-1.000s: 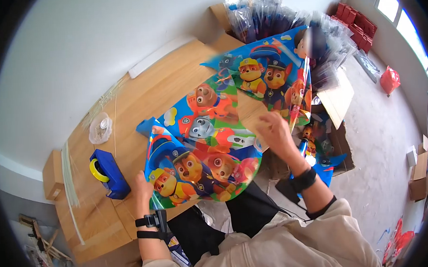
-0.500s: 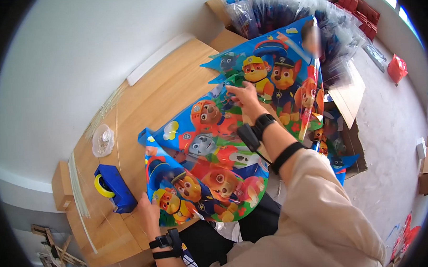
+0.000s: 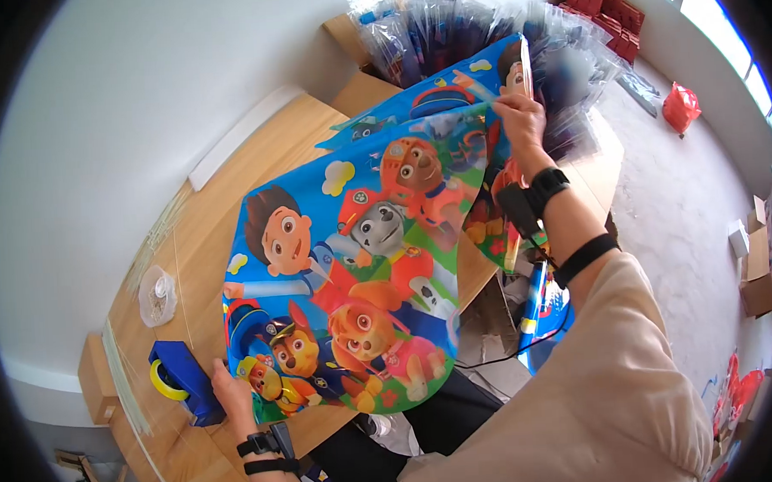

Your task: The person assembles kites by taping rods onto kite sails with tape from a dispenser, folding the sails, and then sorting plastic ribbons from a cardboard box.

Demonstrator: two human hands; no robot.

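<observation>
Table [image 3: 239, 187] — cartoon sheet [image 3: 361, 272] diagonal, far-rightward

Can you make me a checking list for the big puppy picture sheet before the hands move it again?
1. Right hand pinching the sheet's top right corner: ok.
2. Left hand at the lower left edge: ok, though its grip is partly hidden.
3. Sheet opened out so the pictures show: ok.
4. Whole sheet over the table: not ok, its bottom reaches past the edge.
5. Clear of the other printed sheet behind: not ok, they overlap in view.
6. Loose tape end ready on the blue dispenser: cannot tell, too small.
</observation>
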